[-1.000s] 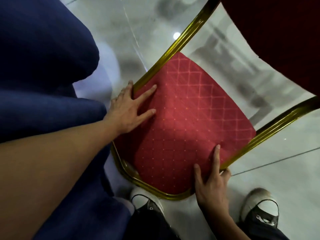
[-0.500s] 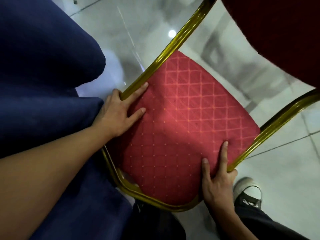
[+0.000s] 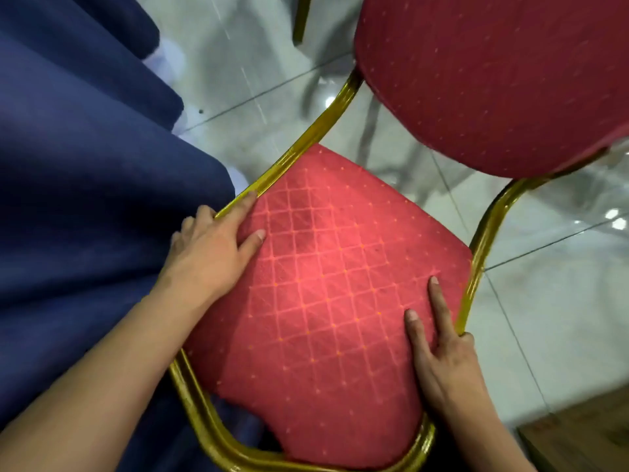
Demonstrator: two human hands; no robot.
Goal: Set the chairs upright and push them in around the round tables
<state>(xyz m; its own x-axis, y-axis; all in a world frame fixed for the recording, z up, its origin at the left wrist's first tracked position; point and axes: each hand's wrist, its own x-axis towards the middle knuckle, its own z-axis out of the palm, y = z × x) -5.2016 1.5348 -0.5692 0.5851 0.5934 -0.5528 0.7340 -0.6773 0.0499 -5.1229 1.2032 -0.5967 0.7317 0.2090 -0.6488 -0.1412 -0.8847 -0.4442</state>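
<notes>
I look down on a chair with a gold metal frame (image 3: 308, 139). Its red diamond-patterned back pad (image 3: 333, 301) is nearest to me and its darker red seat (image 3: 493, 80) is at the upper right. My left hand (image 3: 211, 253) grips the left side of the back, fingers spread on the pad and along the gold tube. My right hand (image 3: 446, 359) holds the right side, two fingers flat on the pad and the others curled round the frame. The chair's left edge lies against the table's dark blue cloth (image 3: 85, 165).
The blue tablecloth fills the left side and hangs to the glossy grey tiled floor (image 3: 561, 267). A gold leg of another chair (image 3: 301, 18) shows at the top. A brown wooden-looking patch (image 3: 578, 434) lies at the bottom right.
The chair has shifted under my hands and its seat now shows far more at the upper right. My shoes have dropped out of view. Both hands kept their hold on the back.
</notes>
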